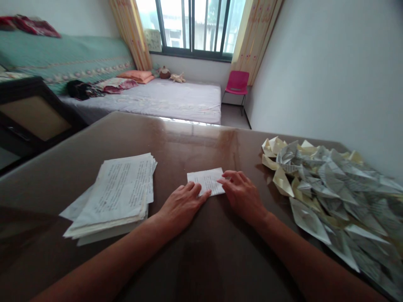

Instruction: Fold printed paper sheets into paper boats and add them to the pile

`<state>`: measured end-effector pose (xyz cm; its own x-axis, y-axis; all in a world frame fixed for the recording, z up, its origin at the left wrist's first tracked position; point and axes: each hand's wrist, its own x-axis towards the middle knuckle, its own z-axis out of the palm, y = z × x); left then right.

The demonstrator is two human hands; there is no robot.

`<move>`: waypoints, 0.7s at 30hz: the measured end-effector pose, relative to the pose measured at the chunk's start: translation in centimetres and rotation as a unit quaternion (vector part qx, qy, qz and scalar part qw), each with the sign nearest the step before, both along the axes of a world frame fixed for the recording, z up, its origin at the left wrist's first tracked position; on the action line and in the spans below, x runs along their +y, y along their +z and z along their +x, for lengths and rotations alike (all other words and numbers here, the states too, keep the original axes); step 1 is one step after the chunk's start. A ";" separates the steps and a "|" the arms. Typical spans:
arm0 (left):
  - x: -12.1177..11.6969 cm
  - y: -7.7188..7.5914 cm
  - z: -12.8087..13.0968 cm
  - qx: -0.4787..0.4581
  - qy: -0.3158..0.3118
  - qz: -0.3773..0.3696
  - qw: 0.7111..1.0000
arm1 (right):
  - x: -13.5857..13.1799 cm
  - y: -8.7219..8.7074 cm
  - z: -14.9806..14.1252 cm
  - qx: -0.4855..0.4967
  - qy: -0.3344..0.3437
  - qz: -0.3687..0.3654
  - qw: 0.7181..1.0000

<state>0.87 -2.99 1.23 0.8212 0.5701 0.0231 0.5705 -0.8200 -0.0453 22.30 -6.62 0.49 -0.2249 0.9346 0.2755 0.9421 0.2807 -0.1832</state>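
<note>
A folded sheet of printed paper lies on the brown table in front of me, a small rectangle with rows of text facing up. My left hand holds its lower left side down, fingers bent and thumb stretched along the near edge. At the right edge, my right hand has its thumb and fingertips closed on the paper; the exact grip is partly hidden. To the left of my left hand is a stack of printed sheets, slightly fanned. Right of my right hand spreads a heap of folded paper boats, white and cream.
The glossy brown table fills the foreground. Beyond it are a bed, a pink chair and a window between curtains. A dark cabinet stands at the left, and a white wall rises on the right.
</note>
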 end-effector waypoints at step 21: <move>-1.3 1.3 0.4 0.065 0.051 0.016 0.996 | -1.6 1.1 -1.0 -0.162 -0.009 -0.037 0.986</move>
<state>1.32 -4.28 2.53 0.7561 0.6518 -0.0593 0.6388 -0.7546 -0.1498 21.25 -8.23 1.63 -0.2729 0.9540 0.1240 0.9594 0.2604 0.1085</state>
